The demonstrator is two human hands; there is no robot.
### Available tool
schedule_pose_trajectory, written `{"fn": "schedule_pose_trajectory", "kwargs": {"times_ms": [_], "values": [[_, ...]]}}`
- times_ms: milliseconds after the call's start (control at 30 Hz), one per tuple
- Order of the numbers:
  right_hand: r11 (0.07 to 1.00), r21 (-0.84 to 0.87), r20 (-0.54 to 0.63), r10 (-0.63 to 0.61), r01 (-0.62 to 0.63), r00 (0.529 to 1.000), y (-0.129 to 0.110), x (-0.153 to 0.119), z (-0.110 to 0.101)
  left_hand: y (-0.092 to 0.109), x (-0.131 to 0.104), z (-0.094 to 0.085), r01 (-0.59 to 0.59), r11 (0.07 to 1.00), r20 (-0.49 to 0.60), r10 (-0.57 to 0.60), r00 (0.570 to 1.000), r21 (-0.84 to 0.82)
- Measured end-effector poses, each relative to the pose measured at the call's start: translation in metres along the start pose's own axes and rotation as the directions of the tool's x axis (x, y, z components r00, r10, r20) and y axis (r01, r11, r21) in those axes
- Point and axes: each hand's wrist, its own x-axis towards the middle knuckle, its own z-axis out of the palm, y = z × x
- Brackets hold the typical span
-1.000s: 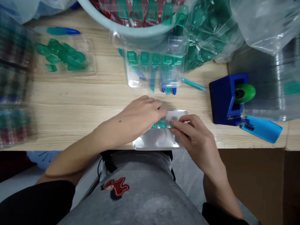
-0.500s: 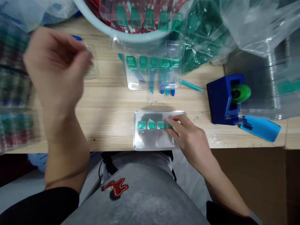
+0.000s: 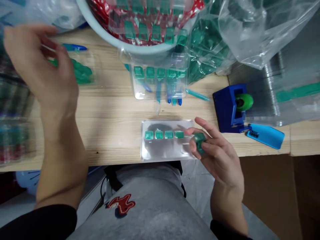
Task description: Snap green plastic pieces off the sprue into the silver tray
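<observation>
My right hand [image 3: 218, 151] is closed on a green translucent square piece [image 3: 199, 141], held in the fingers at the right end of a shallow clear tray [image 3: 165, 150]. Several similar green pieces [image 3: 159, 134] sit in a row in that tray. My left hand [image 3: 47, 66] is blurred, at the upper left; its fingers are half curled and apart, and I see nothing in them. It partly covers a clear container [image 3: 93, 71] holding a heap of green pieces [image 3: 81, 71]. A blue pen-like piece [image 3: 78, 47] lies beside that hand.
A pale basin [image 3: 105, 38] full of red dotted packets stands at the back. Packed clear trays [image 3: 147, 95] lie before it. At the right are a blue tape dispenser [image 3: 226, 110], a light-blue stapler [image 3: 267, 136] and plastic bags [image 3: 240, 33]. Blurred packs [image 3: 15, 143] stand left.
My right hand has drawn back rightward from the tray and turned, showing a green piece in its fingers. My left hand has moved left, uncovering part of the green heap.
</observation>
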Motion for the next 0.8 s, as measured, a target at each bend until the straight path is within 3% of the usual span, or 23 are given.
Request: {"fn": "schedule_pose_trajectory", "kwargs": {"times_ms": [33, 100, 133, 167, 233, 267, 333, 400, 467, 533, 633, 700, 800], "values": [[0.998, -0.048, 0.049, -0.043, 0.045, 0.998, 0.001, 0.000, 0.003, 0.022, -0.012, -0.005, -0.017, 1.000, 0.006, 0.017, 1.000, -0.022], [0.978, -0.146, 0.153, -0.128, 0.150, 0.980, 0.001, 0.000, 0.010, 0.068, -0.038, -0.014, -0.111, 0.973, 0.129, 0.139, 0.982, -0.203], [0.961, -0.189, 0.192, -0.165, 0.201, 0.967, 0.001, -0.002, 0.013, 0.090, -0.050, -0.018, -0.190, 0.925, 0.220, 0.271, 0.937, -0.329], [0.943, -0.233, 0.217, -0.187, 0.237, 0.958, 0.001, -0.003, 0.016, 0.110, -0.062, -0.022, -0.235, 0.859, 0.303, 0.398, 0.866, -0.455], [0.912, -0.315, 0.226, -0.195, 0.261, 0.954, -0.001, -0.009, 0.021, 0.138, -0.080, -0.026, -0.219, 0.797, 0.430, 0.509, 0.746, -0.563], [0.900, -0.351, 0.216, -0.192, 0.259, 0.957, -0.002, -0.012, 0.023, 0.147, -0.086, -0.027, -0.206, 0.780, 0.459, 0.535, 0.709, -0.590], [0.880, -0.403, 0.195, -0.187, 0.253, 0.963, -0.004, -0.018, 0.024, 0.155, -0.094, -0.027, -0.181, 0.767, 0.481, 0.547, 0.685, -0.616], [0.875, -0.409, 0.200, -0.192, 0.260, 0.961, -0.005, -0.021, 0.024, 0.156, -0.097, -0.026, -0.110, 0.760, 0.491, 0.516, 0.702, -0.641], [0.891, -0.364, 0.211, -0.205, 0.271, 0.956, -0.005, -0.020, 0.023, 0.154, -0.099, -0.024, 0.077, 0.725, 0.538, 0.431, 0.725, -0.685], [0.909, -0.301, 0.184, -0.241, 0.288, 0.953, -0.004, -0.018, 0.023, 0.151, -0.100, -0.023, 0.350, 0.605, 0.624, 0.330, 0.708, -0.716], [0.906, -0.276, 0.046, -0.321, 0.321, 0.946, -0.004, -0.016, 0.025, 0.147, -0.102, -0.022, 0.659, 0.337, 0.738, 0.232, 0.634, -0.673], [0.879, -0.335, -0.033, -0.372, 0.340, 0.928, -0.005, -0.016, 0.028, 0.147, -0.103, -0.021, 0.743, 0.219, 0.774, 0.198, 0.602, -0.633], [0.798, -0.451, -0.008, -0.451, 0.399, 0.892, -0.008, -0.016, 0.034, 0.151, -0.104, -0.019, 0.766, 0.176, 0.786, 0.169, 0.595, -0.618]]}}
